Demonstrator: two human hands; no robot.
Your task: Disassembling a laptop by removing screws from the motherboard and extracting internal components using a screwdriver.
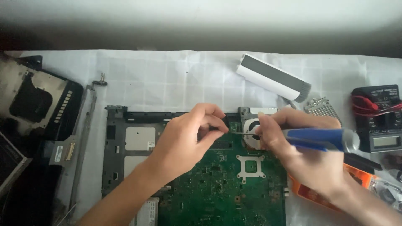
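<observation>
An opened laptop base [125, 125] lies on a white cloth, its green circuit board [217, 184] exposed with a round fan [252, 130] at the top. My right hand [301, 146] grips a blue-handled screwdriver [322, 139], its thin shaft pointing left over the board beside the fan. My left hand [188, 138] hovers over the board with fingers pinched together near the screwdriver tip; whether they hold something small I cannot tell.
A black laptop cover panel [37, 104] and metal hinge strip [86, 125] lie at left. A white and grey bar-shaped battery [272, 77] sits at the back. A black multimeter [379, 121] with red leads stands at right, an orange item [318, 194] under my right wrist.
</observation>
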